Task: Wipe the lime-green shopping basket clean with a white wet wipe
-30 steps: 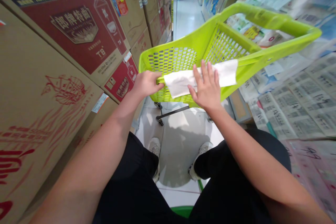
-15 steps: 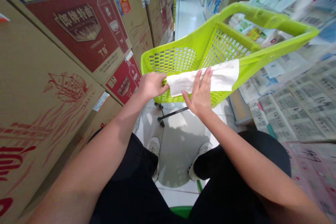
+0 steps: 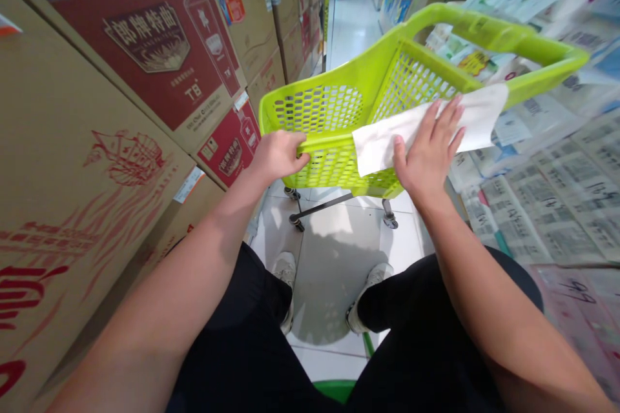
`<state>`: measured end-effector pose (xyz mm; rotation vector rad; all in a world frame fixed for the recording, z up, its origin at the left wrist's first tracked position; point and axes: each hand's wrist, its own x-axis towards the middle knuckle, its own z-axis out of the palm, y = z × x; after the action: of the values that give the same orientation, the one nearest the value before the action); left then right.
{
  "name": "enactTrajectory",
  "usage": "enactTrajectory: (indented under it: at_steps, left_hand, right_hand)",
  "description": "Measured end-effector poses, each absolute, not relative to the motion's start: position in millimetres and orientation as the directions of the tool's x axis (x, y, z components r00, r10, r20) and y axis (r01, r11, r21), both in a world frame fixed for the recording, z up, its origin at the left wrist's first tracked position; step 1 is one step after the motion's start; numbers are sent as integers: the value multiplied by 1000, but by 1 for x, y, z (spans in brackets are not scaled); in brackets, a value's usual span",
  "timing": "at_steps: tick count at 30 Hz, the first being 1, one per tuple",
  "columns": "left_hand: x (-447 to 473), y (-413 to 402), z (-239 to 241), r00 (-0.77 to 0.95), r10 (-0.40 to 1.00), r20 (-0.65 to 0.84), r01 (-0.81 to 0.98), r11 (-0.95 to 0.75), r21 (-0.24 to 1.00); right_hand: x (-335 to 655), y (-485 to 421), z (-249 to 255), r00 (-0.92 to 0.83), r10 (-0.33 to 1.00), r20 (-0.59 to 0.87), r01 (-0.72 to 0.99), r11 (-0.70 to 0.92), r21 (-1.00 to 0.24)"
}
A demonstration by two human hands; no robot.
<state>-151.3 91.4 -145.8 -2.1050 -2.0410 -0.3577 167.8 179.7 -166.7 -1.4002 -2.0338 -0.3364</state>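
Note:
A lime-green shopping cart (image 3: 314,105) with perforated walls stands crosswise before me, its handle toward the right. My left hand (image 3: 279,153) is closed around the near rim by the cart's front corner, thumb outside. Draped over the near rim, toward the handle, is a white cloth (image 3: 378,145). My right hand (image 3: 429,151) lies flat on this cloth with fingers spread, pressing it against the rim. The cloth hides the rim under it.
Stacked cardboard cartons (image 3: 116,161) line the left side. On the right are shelves of plastic-wrapped packs (image 3: 547,206). My shoes (image 3: 285,271) are on the tiled floor (image 3: 324,290), with a bit of green plastic (image 3: 335,390) between my legs. Cart wheels (image 3: 390,214) show below the basket.
My right hand has slid the white cloth rightward and up along the rim toward the handle. A length of bare rim now shows beside my left hand, which stays in place.

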Motion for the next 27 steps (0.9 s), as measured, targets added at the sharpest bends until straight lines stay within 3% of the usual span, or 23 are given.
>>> enactTrajectory:
  at_steps: [12,20,23,27]
  left_hand:
    - [-127,87,-145,4,954,300,1000,4,-26]
    - [-99,77,-139,-88,946,313,996,81,38]
    - [-90,73,-141,-130,935,330,991,112,74]
    - [-83,66,-142,-53,936,347,995,21,96]
  right_hand:
    - [94,123,-209,-466,685,559,741,648,-177]
    - [78,92,-205,-659,561,502,555,812,-179]
    - [86,101,-193,-668,549,503,517,828,-217]
    - [107,130,-171,-604,557,571,553,808,-203]
